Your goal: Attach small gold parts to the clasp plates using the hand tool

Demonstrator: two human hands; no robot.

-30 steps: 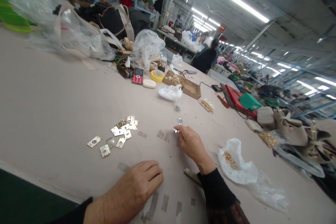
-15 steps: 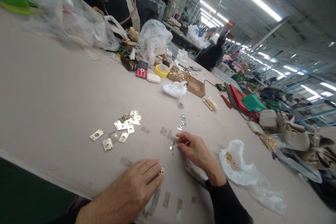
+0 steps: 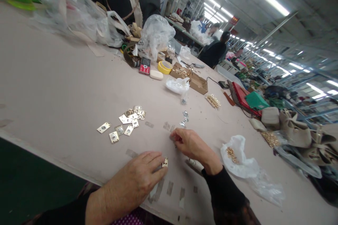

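Observation:
My left hand (image 3: 138, 174) rests low over the table, its fingers closed on a small gold-coloured metal plate (image 3: 165, 162) whose end shows past the fingertips. My right hand (image 3: 191, 144) is to the right and a little farther off, fingertips pinched down at the tabletop. What lies between those fingertips is hidden. Just beyond them are several small shiny metal discs (image 3: 184, 121). Left of both hands lies a loose group of similar metal plates (image 3: 128, 117), some with a raised fitting in the middle. A grey metal tool (image 3: 194, 165) lies partly under my right wrist.
A white plastic bag (image 3: 240, 160) with gold pieces lies at the right. Farther back are a small clear bag (image 3: 178, 85), yellow tape (image 3: 165, 67), a cardboard box (image 3: 198, 83) and a red phone (image 3: 145, 66). Beige shoes (image 3: 295, 130) stand along the right side.
My right hand has moved slightly left, its fingertips closing down over the nearest small discs. My left hand keeps hold of the plate. The whole view has shifted a little.

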